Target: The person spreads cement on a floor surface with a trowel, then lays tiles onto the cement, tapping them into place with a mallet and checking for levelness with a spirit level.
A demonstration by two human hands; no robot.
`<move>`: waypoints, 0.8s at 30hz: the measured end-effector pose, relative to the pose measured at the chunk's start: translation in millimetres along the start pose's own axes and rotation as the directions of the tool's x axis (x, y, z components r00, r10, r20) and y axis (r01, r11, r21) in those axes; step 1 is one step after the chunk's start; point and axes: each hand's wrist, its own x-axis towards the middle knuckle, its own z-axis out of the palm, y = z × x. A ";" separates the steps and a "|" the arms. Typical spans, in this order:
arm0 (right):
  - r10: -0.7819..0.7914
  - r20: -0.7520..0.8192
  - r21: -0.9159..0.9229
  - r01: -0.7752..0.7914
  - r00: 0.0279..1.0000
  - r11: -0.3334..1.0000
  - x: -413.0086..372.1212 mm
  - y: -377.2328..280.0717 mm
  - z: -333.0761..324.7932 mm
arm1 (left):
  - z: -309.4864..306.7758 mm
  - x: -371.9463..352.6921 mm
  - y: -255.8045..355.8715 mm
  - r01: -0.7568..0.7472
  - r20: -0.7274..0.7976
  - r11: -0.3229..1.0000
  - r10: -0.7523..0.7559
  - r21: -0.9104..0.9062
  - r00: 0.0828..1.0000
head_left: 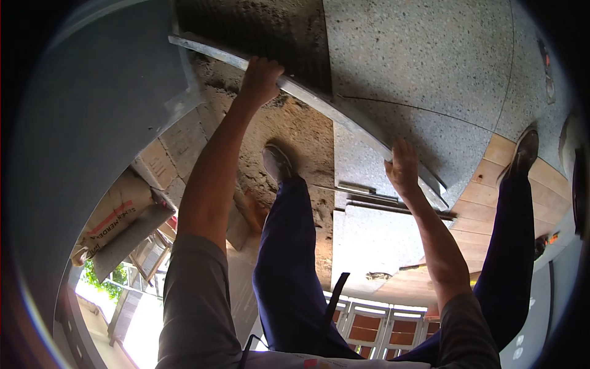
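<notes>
A long, pale metal straightedge [335,114] runs diagonally from the wall side at upper left to the speckled floor at right. My left hand [261,81] is wrapped round its upper left part, over the bare sandy bed [304,129]. Further down the bar, my right hand [402,166] grips it above the speckled terrazzo floor [418,55], with the thumb on the near side. Dark, smoothed bedding material [264,27] lies beyond the bar at the top.
My shoes stand on the sandy bed and near wood-look tiles [522,194]. Thin metal bars [375,197] lie on the floor between my legs. At left are a grey wall [104,80], stacked boxes [157,165] and a printed cement bag [117,212].
</notes>
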 end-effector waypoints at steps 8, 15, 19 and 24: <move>-0.037 -0.035 -0.031 0.036 0.999 0.999 -1.5 -3.5 0.0 | -0.5 -2.6 0.9 0.019 0.020 1.000 -0.019 -0.007 1.000; 0.004 0.058 0.020 -0.005 0.998 1.000 -2.5 -0.7 0.3 | -1.6 -4.6 3.2 0.059 0.060 0.996 -0.055 -0.064 0.997; -0.010 0.022 0.007 0.010 1.000 1.000 -3.8 -5.0 1.4 | -0.1 -6.9 3.5 0.050 0.074 0.998 -0.046 -0.049 0.996; -0.035 -0.005 -0.027 0.034 0.999 0.999 -5.3 -3.0 4.0 | 6.9 -7.5 1.0 0.052 0.114 0.998 -0.055 0.023 0.992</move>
